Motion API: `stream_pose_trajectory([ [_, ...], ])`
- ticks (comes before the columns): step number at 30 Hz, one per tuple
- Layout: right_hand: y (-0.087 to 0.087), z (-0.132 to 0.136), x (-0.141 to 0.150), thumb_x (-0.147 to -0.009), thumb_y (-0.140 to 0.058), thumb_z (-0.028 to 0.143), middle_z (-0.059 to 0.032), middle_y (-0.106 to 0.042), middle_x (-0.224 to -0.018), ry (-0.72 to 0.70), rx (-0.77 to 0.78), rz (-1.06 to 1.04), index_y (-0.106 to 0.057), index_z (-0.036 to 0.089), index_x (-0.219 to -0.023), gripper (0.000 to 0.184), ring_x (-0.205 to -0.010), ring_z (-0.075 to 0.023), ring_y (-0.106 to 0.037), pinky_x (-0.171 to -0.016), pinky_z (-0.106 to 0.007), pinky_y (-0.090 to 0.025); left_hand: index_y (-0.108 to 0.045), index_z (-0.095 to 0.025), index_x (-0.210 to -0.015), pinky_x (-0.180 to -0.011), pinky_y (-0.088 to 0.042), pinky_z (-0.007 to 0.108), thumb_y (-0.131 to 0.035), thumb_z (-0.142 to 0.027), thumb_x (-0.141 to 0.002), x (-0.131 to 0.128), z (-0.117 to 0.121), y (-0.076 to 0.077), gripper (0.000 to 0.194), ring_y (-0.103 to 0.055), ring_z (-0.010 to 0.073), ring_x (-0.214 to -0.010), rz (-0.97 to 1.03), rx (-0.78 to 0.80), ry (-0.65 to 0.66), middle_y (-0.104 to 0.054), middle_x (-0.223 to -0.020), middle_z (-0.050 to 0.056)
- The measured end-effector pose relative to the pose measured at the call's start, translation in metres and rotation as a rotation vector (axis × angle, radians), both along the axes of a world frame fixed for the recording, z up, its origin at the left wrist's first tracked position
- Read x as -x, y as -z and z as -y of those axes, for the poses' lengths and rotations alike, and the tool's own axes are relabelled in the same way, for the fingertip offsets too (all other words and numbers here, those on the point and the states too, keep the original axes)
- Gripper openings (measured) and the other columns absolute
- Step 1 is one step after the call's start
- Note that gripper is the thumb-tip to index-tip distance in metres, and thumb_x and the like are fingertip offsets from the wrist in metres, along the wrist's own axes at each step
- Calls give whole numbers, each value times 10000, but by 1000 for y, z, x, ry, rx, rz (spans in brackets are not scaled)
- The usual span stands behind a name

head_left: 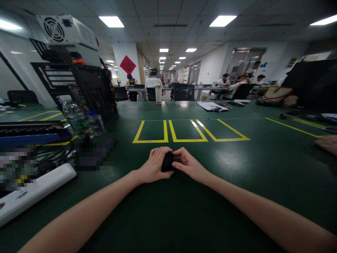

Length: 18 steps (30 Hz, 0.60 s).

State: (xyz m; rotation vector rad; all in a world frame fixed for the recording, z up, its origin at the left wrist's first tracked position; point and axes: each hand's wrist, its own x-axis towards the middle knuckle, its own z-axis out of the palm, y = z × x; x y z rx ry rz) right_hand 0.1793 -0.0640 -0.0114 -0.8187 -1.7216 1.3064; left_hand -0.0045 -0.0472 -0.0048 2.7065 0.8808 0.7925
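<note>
Both my hands meet in the middle of the green table, just in front of the yellow marked boxes. My left hand curls its fingers over a small black object. My right hand pinches the same object from the right side. What the object is cannot be made out; most of it is hidden by my fingers.
At the left stand two plastic water bottles, an open computer case with a power supply on top, and a white power strip. Papers and tools lie at the back. Another person's hand rests at the right edge. People sit at desks behind.
</note>
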Motion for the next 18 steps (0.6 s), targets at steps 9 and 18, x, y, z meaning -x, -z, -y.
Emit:
stream_pose_trajectory([
  [9,1,-1,-2,-682,-628,195,-21,-502,-998,-43,8,22,-406,213,-986,378,-966,-167,-530,-873,-381,-417,-268,-220,-1173,-933,-252,402,-595,-290,-665,0,0,1,608,-393,240,-1080,4,-5,7,-428,-1127,68],
  [18,-1,0,0,-755,-549,227,-13,-499,-989,4,3,10,-431,217,-948,227,-973,-159,-526,-868,-369,-428,-264,-234,-1174,-927,-257,404,-601,-294,-660,0,0,-1,618,-396,245,-1080,-3,-1,10,-429,-1123,63],
])
